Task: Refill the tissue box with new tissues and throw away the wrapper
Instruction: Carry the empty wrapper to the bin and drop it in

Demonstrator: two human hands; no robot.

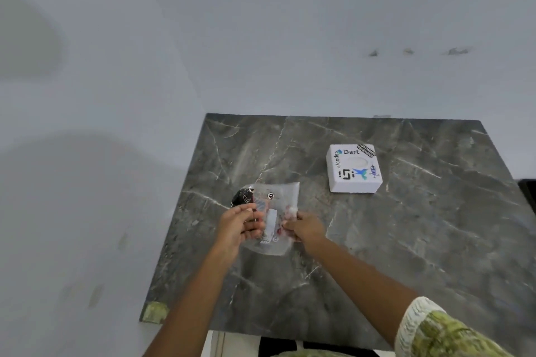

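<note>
Clear plastic tissue pack [272, 219], held just above the dark marble table [406, 240], near the left edge of the slab and toward the middle in depth. Gripped on both sides: left hand [242, 224] closed on the left part of the wrapper, fingers curled over it, thumb on top; right hand [304, 227] pinching the right edge with fingertips. Pack crumpled and rather flat, with a white strip down the middle and red print around it; impossible to tell whether already torn, or how many tissues inside.

White tissue box [354, 169] on the table, far and to the right of the pack, well apart, covered with stickers, oval opening on top, apparently empty.

Probably the opening step. Best to pull the two sides apart slowly along the seam, keeping the pack low over the table so nothing falls to the floor. Better to grip only the film and not squeeze the tissues. Thin film: likely to tear suddenly and unevenly. No bin visible for the wrapper.
</note>
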